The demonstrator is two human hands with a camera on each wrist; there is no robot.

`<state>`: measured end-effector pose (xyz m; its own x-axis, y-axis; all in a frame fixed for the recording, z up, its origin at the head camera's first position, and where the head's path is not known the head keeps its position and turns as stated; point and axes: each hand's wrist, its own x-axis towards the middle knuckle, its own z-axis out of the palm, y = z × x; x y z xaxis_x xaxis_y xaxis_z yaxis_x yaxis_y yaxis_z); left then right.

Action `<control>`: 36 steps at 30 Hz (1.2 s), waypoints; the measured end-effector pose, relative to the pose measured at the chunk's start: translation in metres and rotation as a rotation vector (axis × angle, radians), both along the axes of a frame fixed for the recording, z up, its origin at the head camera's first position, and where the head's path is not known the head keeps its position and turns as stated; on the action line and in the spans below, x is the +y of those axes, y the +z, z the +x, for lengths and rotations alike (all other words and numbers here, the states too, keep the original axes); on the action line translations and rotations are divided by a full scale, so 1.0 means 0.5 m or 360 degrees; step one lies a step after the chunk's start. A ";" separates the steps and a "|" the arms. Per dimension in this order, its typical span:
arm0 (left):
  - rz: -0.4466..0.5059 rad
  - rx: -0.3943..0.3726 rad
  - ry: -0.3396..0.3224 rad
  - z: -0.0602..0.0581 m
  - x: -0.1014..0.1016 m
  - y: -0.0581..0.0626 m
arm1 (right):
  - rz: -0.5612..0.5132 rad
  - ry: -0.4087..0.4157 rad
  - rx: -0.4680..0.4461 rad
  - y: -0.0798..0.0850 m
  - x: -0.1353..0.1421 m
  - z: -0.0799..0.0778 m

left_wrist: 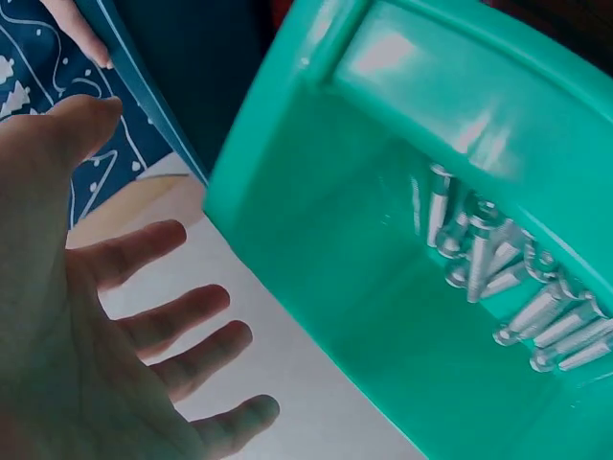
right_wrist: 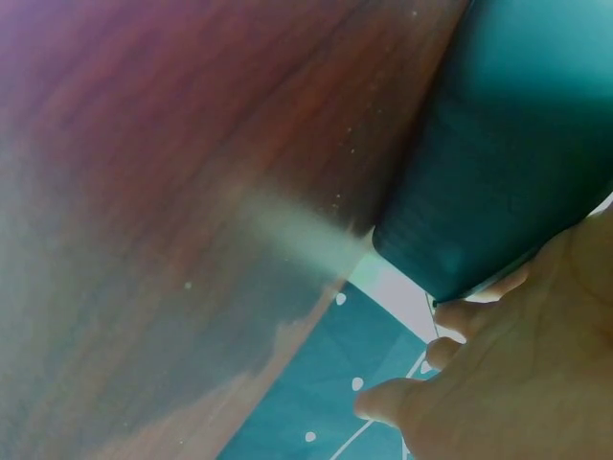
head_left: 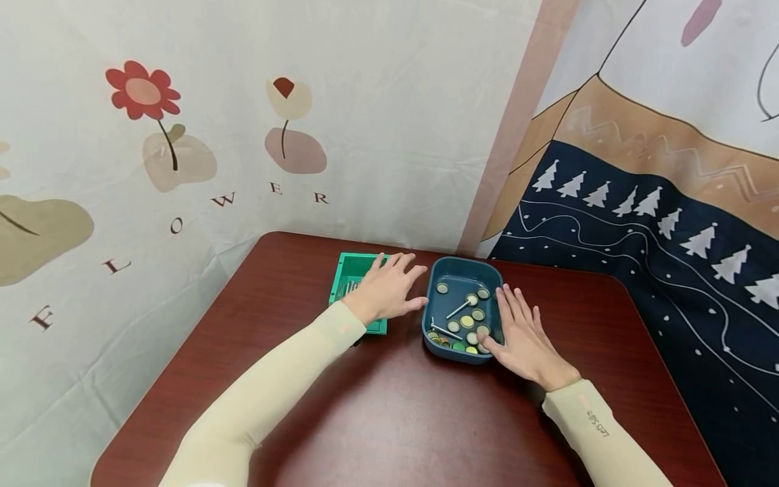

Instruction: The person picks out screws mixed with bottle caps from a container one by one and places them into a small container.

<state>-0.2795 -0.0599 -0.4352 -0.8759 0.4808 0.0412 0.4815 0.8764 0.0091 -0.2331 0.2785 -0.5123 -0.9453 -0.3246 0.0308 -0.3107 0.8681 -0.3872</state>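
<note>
My left hand, fingers spread and holding nothing, hovers over the right side of a green plastic bin. Several shiny metal bolts or pins lie along one side inside that bin. To its right stands a dark blue rounded tray. Scattered in the tray are several round bottle-cap-like discs and a few long metal pins. My right hand rests against the tray's right side with straight fingers, its thumb over the rim. The hand hides part of that rim.
Both containers stand near the back of a reddish-brown wooden table. Behind it hangs a pale cloth with printed flowers and letters. A dark blue cloth with white trees hangs at the right.
</note>
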 end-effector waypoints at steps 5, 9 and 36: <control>-0.0066 0.0017 -0.0088 0.005 0.024 0.009 | 0.0003 0.0001 -0.0005 0.003 -0.001 0.002; -0.0094 0.0014 -0.0146 0.006 0.045 0.016 | 0.0006 0.0001 -0.0012 0.004 -0.001 0.002; -0.0489 -0.0116 -0.0239 -0.013 0.195 0.030 | 0.0017 0.0013 0.0019 0.010 -0.003 0.006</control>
